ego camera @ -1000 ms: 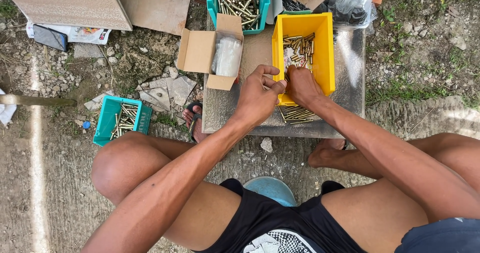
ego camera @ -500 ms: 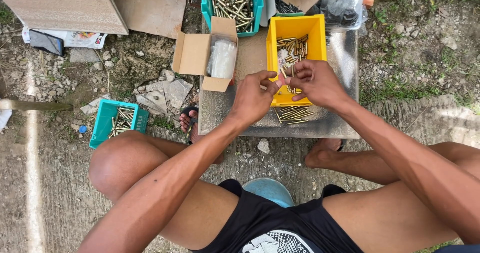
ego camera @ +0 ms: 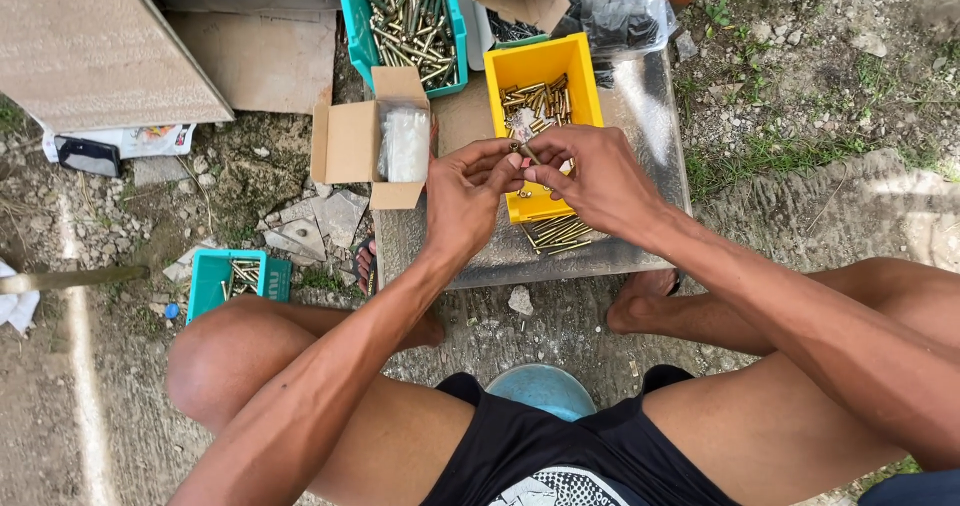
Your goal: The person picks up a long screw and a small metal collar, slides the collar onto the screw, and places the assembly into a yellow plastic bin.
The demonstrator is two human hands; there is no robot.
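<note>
Fingertips of left hand [ego camera: 465, 194] and right hand [ego camera: 590, 178] meet at frame centre, pinched together on one small brass bolt [ego camera: 526, 152]; grip narrow, both hands closed on it. Bolt sits above the near end of the yellow bin [ego camera: 592, 86], which holds loose brass bolts. Just below the bin: a small heap of bolts [ego camera: 556, 233] lying on the grey slab [ego camera: 655, 116]. Left of the hands: open cardboard box [ego camera: 348, 142] containing a clear plastic bag [ego camera: 405, 142]. Upper centre: teal bin [ego camera: 355, 11] full of longer bolts. Lower left, on the ground: small teal bin [ego camera: 206, 278] with a few bolts.
</note>
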